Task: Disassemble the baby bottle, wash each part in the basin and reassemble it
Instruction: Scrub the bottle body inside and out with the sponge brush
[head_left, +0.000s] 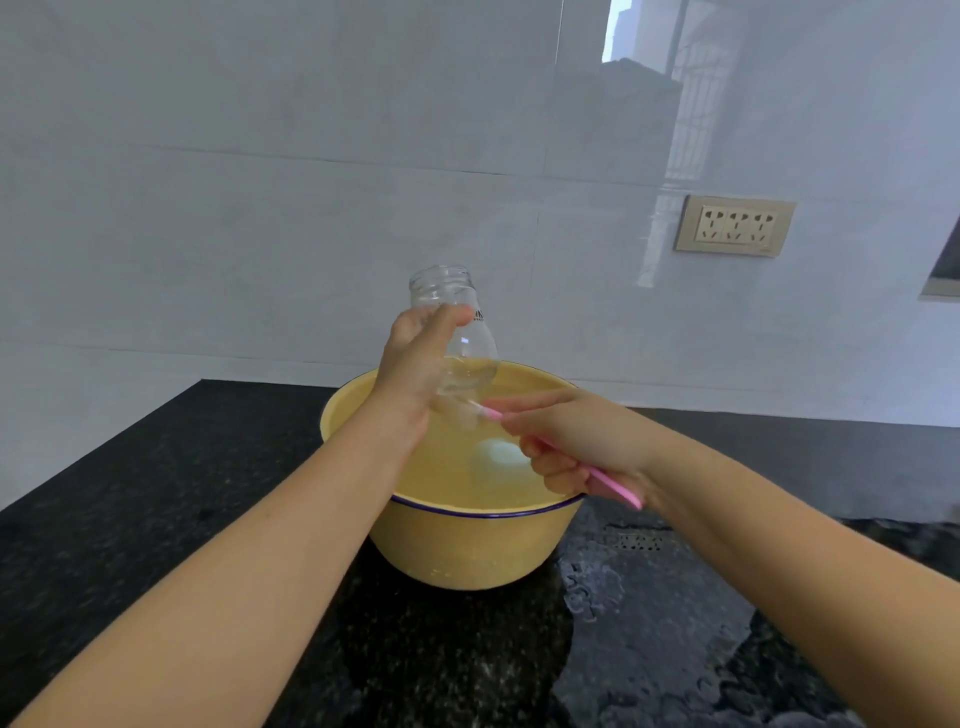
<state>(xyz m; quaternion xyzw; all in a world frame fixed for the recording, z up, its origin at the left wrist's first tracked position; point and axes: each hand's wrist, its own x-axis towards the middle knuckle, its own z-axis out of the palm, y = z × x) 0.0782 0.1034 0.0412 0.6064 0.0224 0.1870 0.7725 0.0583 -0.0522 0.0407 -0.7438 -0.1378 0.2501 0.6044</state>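
Empty bottle body (442, 292), prob. glass: light, stiff, fragile, slick when wet, so best taken round the waist, not the threaded neck. Clear, bulb-shouldered, cap off, mouth up, it hung over the yellow basin (483, 512). Left grip (415, 358) wrapped its middle. Right grip (566, 441) clutched a pink brush (613, 483), tip at the bottle's lower end. Whitish part (501, 452) sat in the water, w/ wet black tabletop (156, 493) beneath.

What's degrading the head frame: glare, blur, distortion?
Head view: the glossy wall tiles mirror a window, washing out the upper right; wide-angle distortion curves the tile seams; the clear bottle in the left hand nearly vanishes against the tiles; the pink tool in the right hand is soft at its tip.
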